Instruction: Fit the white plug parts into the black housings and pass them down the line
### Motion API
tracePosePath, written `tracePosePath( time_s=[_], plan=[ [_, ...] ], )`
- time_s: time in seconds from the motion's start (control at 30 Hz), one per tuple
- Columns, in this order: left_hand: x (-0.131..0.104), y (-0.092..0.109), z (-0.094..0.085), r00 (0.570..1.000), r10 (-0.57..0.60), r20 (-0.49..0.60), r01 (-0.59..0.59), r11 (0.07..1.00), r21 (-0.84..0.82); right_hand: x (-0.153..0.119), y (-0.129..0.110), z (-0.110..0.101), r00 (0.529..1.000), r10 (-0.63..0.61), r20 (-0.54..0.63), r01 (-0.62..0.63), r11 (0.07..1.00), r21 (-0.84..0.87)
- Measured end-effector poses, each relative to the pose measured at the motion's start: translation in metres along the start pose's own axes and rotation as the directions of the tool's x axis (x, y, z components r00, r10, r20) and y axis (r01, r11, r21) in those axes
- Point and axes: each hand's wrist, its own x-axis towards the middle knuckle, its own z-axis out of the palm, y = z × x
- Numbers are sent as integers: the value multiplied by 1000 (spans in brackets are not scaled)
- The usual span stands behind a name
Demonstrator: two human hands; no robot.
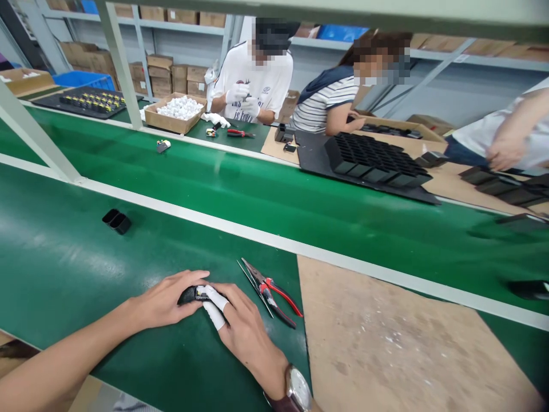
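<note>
Low over the green bench, both hands meet at a small black plastic housing point(187, 296) with a light-coloured part and bits of yellow in its open side. My left hand point(165, 297) is closed around the housing's left end, thumb below and fingers above. White finger cots cover two fingertips of my right hand point(240, 320), which presses on the light part and grips the right end. The palm side of both hands is hidden. Beside my right hand lie red-handled long-nose pliers point(274, 294) and metal tweezers point(255, 288).
A black two-hole case point(116, 221) stands to the left on the bench. Cardboard point(398, 343) covers the right side. Beyond the white rail runs a green belt point(214, 177) carrying a small circuit assembly point(163, 146). Co-workers sit opposite, near black cases point(373, 160). A slanted post point(43, 131) rises left.
</note>
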Motion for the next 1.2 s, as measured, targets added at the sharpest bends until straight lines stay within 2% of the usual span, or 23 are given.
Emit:
tracePosePath(
  time_s=[0.1, 0.2, 0.3, 0.37, 0.5, 0.7, 0.83, 1.07, 1.13, 1.2],
  plan=[
    [1, 1, -1, 1000, 8, -7, -9, 1000, -15, 1, 1, -4, 1000, -3, 4, 3, 999, -43],
    [1, -1, -1, 1000, -1, -9, 1, 1000, -20, -1, 8, -6, 994, 30, -100, -43, 990, -132],
    [0, -5, -2, 999, -15, -32, 15, 1000, -4, -6, 17, -4, 980, 101, -174, -153, 936, -318],
    [1, -6, -2, 999, -11, -52, 10, 1000, -4, -9, 20, -1, 982, 138, -130, -179, 900, -396],
    [2, -7, -2, 997, -12, -70, 12, 1000, 3, -13, 18, 6, 994, 112, -14, -110, 924, -365],
    [2, -9, -2, 998, -48, -51, 49, 998, 26, -15, 18, 9, 980, 190, -52, -194, 882, -429],
    [3, -8, -3, 997, -70, -25, 71, 996, 46, -15, 21, 10, 974, 197, -111, -226, 854, -468],
    [5, -5, -6, 998, -32, -63, 37, 995, 92, -18, 27, 11, 980, 165, -112, -199, 754, -626],
    [5, -7, -5, 996, -21, -85, 29, 995, 92, -17, 25, 9, 987, 136, -90, -162, 762, -626],
    [5, -9, -3, 993, -10, -115, 20, 997, 80, -15, 20, 6, 994, 93, -64, -113, 808, -578]
  ],
)
